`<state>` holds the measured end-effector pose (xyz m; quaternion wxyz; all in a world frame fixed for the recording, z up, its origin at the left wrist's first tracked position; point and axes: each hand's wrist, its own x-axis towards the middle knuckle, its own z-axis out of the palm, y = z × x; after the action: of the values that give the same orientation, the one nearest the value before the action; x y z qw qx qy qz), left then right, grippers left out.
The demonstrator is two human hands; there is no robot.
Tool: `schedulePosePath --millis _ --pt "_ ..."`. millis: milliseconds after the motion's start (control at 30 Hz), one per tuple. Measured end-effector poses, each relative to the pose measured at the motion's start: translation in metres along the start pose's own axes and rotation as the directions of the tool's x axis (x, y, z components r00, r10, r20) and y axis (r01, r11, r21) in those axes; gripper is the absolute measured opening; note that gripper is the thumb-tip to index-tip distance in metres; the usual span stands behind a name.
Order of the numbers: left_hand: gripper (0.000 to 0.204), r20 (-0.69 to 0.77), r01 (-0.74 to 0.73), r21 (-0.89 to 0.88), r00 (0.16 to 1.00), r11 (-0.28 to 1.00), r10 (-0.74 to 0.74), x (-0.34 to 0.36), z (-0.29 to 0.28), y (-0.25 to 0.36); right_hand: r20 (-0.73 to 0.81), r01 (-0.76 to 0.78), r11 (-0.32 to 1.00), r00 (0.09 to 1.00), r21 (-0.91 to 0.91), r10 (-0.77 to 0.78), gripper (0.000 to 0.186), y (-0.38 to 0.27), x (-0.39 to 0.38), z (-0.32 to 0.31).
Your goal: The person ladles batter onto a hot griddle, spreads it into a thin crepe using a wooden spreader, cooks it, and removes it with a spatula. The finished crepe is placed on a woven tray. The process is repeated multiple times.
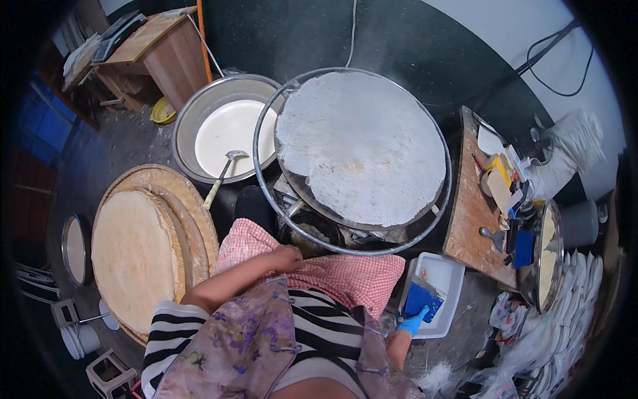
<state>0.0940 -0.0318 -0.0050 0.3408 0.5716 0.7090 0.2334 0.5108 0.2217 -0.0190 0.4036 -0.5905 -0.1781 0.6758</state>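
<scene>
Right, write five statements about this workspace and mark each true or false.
1. The right hand wears a blue glove. True.
2. The left hand is gloved too. False: it is bare.
3. The right hand holds a blue scraper at the white tray. True.
4. The ladle lies in the white tray. False: its handle crosses the rim of the metal basin.
5. A pale sheet covers most of the round griddle. True.

No readable lettering or numbers.
</scene>
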Motion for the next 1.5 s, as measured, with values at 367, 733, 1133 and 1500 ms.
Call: schedulePosePath --millis 367,733,1133,1500 --pt "0.045 0.112 0.335 -0.154 0.941 0.929 -0.321 -0.006 -0.002 0.006 0.542 0.277 0.917 0.836 -0.286 -0.084 0.054 -0.077 -0.089 0.200" --pt "0.035 0.029 0.276 -0.420 0.956 0.864 -0.292 -0.014 -0.013 0.000 0.630 0.439 0.626 0.769 -0.644 0.108 0.032 -0.072 0.013 0.392" --pt "0.014 -0.181 -0.067 -0.982 0.620 0.179 -0.763 -0.004 -0.099 -0.071 0.930 0.812 -0.463 0.256 -0.355 -0.265 0.024 -0.053 -0.025 0.410" --pt "0.026 -0.179 0.063 -0.962 0.588 0.265 -0.789 0.046 -0.162 -0.121 0.996 0.833 -0.547 0.088 -0.084 -0.019 0.044 0.004 -0.123 0.345"
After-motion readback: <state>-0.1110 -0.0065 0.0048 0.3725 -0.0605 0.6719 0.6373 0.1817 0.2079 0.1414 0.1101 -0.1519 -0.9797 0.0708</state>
